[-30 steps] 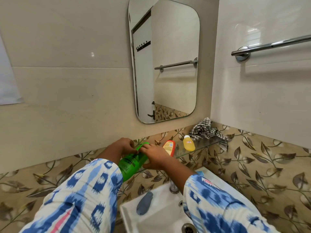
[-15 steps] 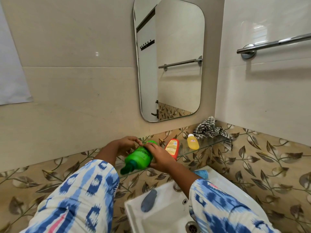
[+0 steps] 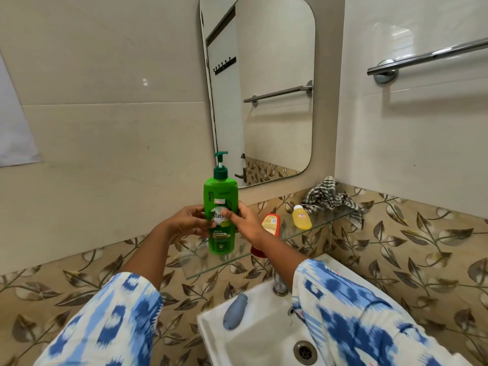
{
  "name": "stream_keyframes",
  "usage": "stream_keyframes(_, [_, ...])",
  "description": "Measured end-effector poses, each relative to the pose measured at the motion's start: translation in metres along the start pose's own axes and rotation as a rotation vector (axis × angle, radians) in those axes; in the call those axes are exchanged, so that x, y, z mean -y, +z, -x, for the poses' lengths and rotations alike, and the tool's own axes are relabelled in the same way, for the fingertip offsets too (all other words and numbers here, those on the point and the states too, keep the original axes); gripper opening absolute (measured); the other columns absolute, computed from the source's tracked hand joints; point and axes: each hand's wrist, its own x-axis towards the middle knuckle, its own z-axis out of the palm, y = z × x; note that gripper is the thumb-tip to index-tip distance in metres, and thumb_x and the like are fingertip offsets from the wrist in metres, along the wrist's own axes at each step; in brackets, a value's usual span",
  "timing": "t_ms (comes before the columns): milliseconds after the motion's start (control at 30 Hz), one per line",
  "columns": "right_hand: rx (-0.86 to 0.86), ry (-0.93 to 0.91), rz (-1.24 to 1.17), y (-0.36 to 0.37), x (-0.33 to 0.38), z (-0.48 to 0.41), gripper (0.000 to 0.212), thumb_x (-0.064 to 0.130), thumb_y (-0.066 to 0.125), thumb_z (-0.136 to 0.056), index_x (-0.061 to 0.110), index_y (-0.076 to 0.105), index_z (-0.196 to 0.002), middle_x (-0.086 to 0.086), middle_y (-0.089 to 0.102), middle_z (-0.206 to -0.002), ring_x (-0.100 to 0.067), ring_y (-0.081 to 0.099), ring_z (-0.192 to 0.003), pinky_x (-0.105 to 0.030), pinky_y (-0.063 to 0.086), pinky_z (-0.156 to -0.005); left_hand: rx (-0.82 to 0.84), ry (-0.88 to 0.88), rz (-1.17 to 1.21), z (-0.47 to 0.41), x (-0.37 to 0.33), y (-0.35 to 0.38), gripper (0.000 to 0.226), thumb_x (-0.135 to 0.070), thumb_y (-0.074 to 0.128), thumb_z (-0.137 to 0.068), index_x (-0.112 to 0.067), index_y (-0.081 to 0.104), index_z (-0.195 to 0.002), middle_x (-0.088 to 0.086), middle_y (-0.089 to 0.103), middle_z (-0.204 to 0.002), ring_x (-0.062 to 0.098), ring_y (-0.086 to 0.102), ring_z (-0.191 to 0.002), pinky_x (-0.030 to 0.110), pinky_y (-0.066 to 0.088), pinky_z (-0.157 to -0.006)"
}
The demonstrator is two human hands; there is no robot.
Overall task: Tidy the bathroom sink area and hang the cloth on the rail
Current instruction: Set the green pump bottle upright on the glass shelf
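Observation:
A green pump shampoo bottle (image 3: pixel 221 204) stands upright on the left part of the glass shelf (image 3: pixel 306 233). My left hand (image 3: pixel 184 223) grips its left side and my right hand (image 3: pixel 247 221) grips its right side, thumb across the label. An orange tube (image 3: pixel 270 223) lies on the shelf just right of my right hand, and a small yellow bottle (image 3: pixel 301 217) lies further right. A crumpled checked cloth (image 3: pixel 330 198) sits at the shelf's right end, in the corner. The chrome rail (image 3: pixel 427 58) is on the right wall, bare.
A white sink (image 3: pixel 253 336) lies below the shelf, with a grey-blue object (image 3: pixel 235 311) on its left rim, a tap (image 3: pixel 280 285) at the back and a drain (image 3: pixel 305 352). A mirror (image 3: pixel 264 85) hangs above the shelf.
The green bottle was tipped on its side, pump end pointing down left, in both hands. It now stands upright on the shelf, both hands still around it.

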Motion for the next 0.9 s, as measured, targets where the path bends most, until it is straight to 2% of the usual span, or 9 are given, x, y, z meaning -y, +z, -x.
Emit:
stream_keyframes(100, [0.023, 0.026, -0.002, 0.009, 0.001, -0.004, 0.043, 0.032, 0.055, -0.091, 0.012, 0.045, -0.127, -0.017, 0.056, -0.13, -0.029, 0.055, -0.118, -0.048, 0.046, -0.101, -0.084, 0.005, -0.131, 0.003, 0.0, -0.006, 0.039, 0.0, 0.071, -0.074, -0.005, 0.061, -0.111, 0.01, 0.069, -0.096, 0.022, 0.067, -0.082, 0.028, 0.059, -0.063])
stream_keyframes(200, [0.036, 0.037, 0.007, 0.016, 0.001, -0.006, 0.042, 0.034, 0.052, -0.092, 0.011, 0.045, -0.126, -0.016, 0.056, -0.129, -0.028, 0.055, -0.117, -0.044, 0.048, -0.099, -0.115, 0.011, -0.15, 0.005, 0.005, -0.012, 0.037, -0.002, 0.071, -0.075, -0.008, 0.061, -0.11, 0.008, 0.069, -0.092, 0.017, 0.068, -0.073, 0.028, 0.058, -0.061])
stream_keyframes(400, [0.03, 0.013, 0.049, 0.022, -0.005, -0.005, 0.04, 0.027, 0.052, -0.093, 0.01, 0.042, -0.128, -0.017, 0.054, -0.131, -0.029, 0.052, -0.12, -0.048, 0.045, -0.102, -0.129, 0.024, -0.148, 0.008, 0.005, -0.013, 0.043, 0.002, 0.066, -0.079, -0.003, 0.053, -0.119, 0.009, 0.065, -0.095, 0.019, 0.065, -0.072, 0.025, 0.058, -0.057])
stream_keyframes(533, [0.084, -0.019, 0.212, 0.016, -0.003, -0.003, 0.045, 0.029, 0.049, -0.094, 0.009, 0.037, -0.132, -0.018, 0.052, -0.134, -0.03, 0.05, -0.123, -0.052, 0.043, -0.103, -0.203, 0.026, -0.192, 0.013, 0.004, -0.009, 0.051, 0.0, 0.07, -0.076, -0.003, 0.05, -0.122, 0.01, 0.063, -0.092, 0.021, 0.063, -0.067, 0.029, 0.059, -0.057])
stream_keyframes(567, [0.11, -0.024, 0.274, 0.011, -0.004, -0.002, 0.048, 0.032, 0.047, -0.095, 0.01, 0.035, -0.135, -0.017, 0.05, -0.136, -0.031, 0.049, -0.124, -0.052, 0.043, -0.102, -0.264, 0.046, -0.244, 0.015, 0.004, -0.007, 0.055, -0.006, 0.074, -0.073, -0.007, 0.05, -0.122, 0.01, 0.061, -0.093, 0.022, 0.062, -0.07, 0.031, 0.058, -0.057])
stream_keyframes(633, [0.117, -0.036, 0.419, -0.001, -0.006, -0.001, 0.048, 0.037, 0.039, -0.097, 0.015, 0.03, -0.139, -0.017, 0.049, -0.138, -0.031, 0.049, -0.124, -0.052, 0.043, -0.101, -0.511, 0.18, -0.413, 0.019, 0.002, -0.003, 0.064, -0.023, 0.081, -0.066, -0.02, 0.048, -0.12, 0.004, 0.059, -0.093, 0.021, 0.06, -0.075, 0.032, 0.054, -0.058])
stream_keyframes(700, [0.027, -0.065, 0.52, -0.018, -0.011, 0.0, 0.043, 0.033, 0.033, -0.098, 0.017, 0.034, -0.138, -0.016, 0.051, -0.136, -0.03, 0.049, -0.122, -0.049, 0.043, -0.1, -0.777, 0.379, -0.551, 0.023, -0.002, 0.006, 0.061, -0.034, 0.081, -0.064, -0.024, 0.049, -0.115, -0.003, 0.058, -0.084, 0.016, 0.056, -0.067, 0.029, 0.048, -0.055])
stream_keyframes(800, [-0.153, -0.099, 0.602, -0.044, -0.019, 0.001, 0.034, 0.02, 0.036, -0.096, 0.012, 0.052, -0.125, -0.013, 0.058, -0.126, -0.025, 0.054, -0.113, -0.039, 0.046, -0.094, -0.917, 0.598, -0.687, 0.024, -0.001, 0.034, 0.056, -0.025, 0.076, -0.07, -0.02, 0.045, -0.117, -0.001, 0.057, -0.079, 0.014, 0.05, -0.053, 0.018, 0.036, -0.044])
stream_keyframes(900, [-0.238, -0.045, 0.654, -0.066, -0.028, 0.005, 0.029, 0.015, 0.039, -0.094, 0.01, 0.057, -0.116, -0.012, 0.059, -0.122, -0.026, 0.056, -0.106, -0.04, 0.049, -0.091, -1.032, 0.645, -0.817, 0.024, 0.013, 0.063, 0.063, -0.014, 0.074, -0.072, -0.016, 0.037, -0.123, 0.008, 0.056, -0.084, 0.013, 0.048, -0.056, 0.019, 0.036, -0.044])
